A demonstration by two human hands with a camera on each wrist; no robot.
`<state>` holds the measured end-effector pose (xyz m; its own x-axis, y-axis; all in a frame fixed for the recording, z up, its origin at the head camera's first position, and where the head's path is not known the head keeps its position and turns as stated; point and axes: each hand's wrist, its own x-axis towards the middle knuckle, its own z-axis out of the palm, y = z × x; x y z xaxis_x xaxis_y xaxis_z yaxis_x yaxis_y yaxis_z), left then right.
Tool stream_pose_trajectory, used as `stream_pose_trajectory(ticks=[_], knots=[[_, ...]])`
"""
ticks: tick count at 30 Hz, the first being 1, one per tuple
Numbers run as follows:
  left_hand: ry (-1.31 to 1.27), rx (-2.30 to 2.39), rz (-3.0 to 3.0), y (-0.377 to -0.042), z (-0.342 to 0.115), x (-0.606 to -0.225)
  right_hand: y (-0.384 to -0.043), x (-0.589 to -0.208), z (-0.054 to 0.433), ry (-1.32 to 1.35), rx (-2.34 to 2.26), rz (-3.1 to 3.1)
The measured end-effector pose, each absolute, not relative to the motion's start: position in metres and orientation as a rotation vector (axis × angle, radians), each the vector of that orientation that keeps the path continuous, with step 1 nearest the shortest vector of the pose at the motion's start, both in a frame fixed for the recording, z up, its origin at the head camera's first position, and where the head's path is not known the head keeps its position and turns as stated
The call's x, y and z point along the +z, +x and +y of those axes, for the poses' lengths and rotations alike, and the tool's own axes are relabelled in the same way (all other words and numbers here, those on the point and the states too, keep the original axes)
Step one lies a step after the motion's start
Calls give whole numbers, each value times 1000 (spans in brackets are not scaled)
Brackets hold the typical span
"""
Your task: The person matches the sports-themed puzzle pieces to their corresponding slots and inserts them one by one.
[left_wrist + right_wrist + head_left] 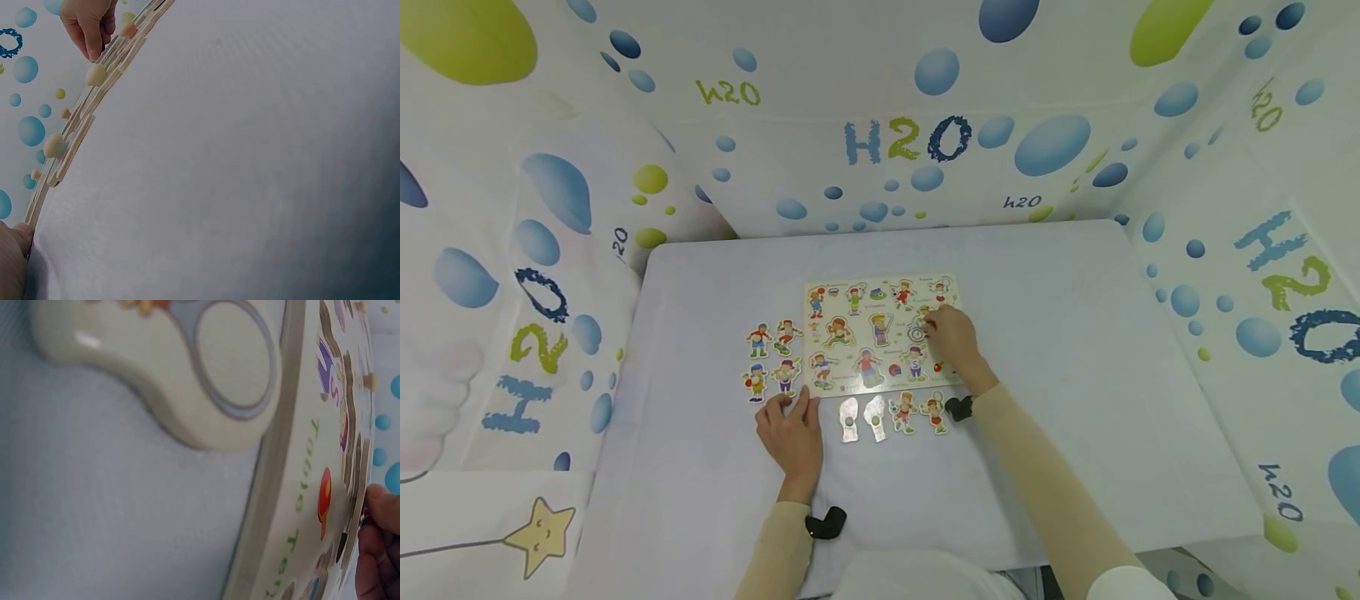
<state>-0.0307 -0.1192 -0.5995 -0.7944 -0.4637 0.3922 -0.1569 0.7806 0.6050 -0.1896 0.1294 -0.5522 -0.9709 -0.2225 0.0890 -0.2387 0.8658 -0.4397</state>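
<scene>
A pale wooden puzzle board (842, 354) printed with sports figures lies on the white table. My right hand (953, 335) is over its right side, thumb and fingertips pinched together low on the board. What they pinch looks like a figure puzzle piece (923, 317), mostly covered by the fingers. At the board's near left corner, my left hand (792, 437) rests with its fingertips touching the edge. Round wooden knobs (55, 145) stick up in the left wrist view. Close in the right wrist view, a racket-shaped piece end (236, 356) lies beside the board.
Several loose figure pieces (758, 342) lie left of the board. Along its near edge are two face-up figures (934, 412) and two pieces turned plain side up (848, 419). Patterned cloth (880, 100) hangs behind the white table (1075, 292) and at both sides.
</scene>
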Motion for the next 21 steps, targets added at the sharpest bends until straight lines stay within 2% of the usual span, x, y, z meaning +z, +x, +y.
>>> stream_pose_trajectory(ticks=[21], knots=[[466,-759,-2443,-31,-120,-598,-191,-555,122,298,729,-3043]])
